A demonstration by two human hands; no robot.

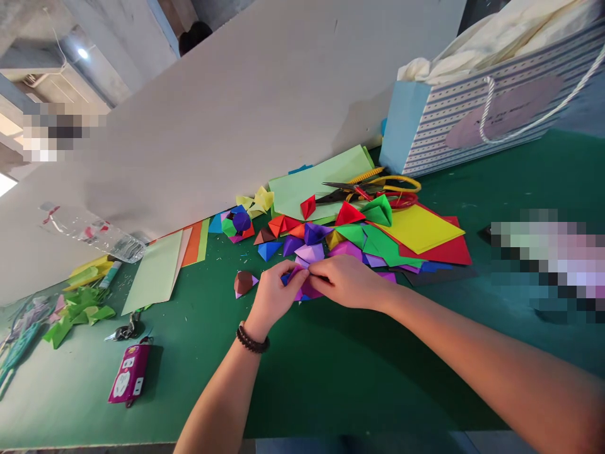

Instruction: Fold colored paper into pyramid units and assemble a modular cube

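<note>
Both of my hands meet over the green tabletop around a purple and blue folded paper piece (307,292). My left hand (276,291) pinches its left side, with a dark beaded bracelet on the wrist. My right hand (347,282) has its fingertips pressed against the piece's upper edge. Fingers cover much of the paper. Just beyond lies a heap of folded paper units, among them a lilac one (310,253), a green one (378,211) and a blue one (270,250). A brown and lilac unit (244,284) rests left of my left hand.
Scissors (397,184) lie on pale green sheets (302,191), beside yellow paper (420,227). A striped gift bag (477,120) stands at the back right. Leftward are a plastic bottle (94,232), green scraps (80,309) and a magenta packet (129,373). A white partition (265,107) borders the table.
</note>
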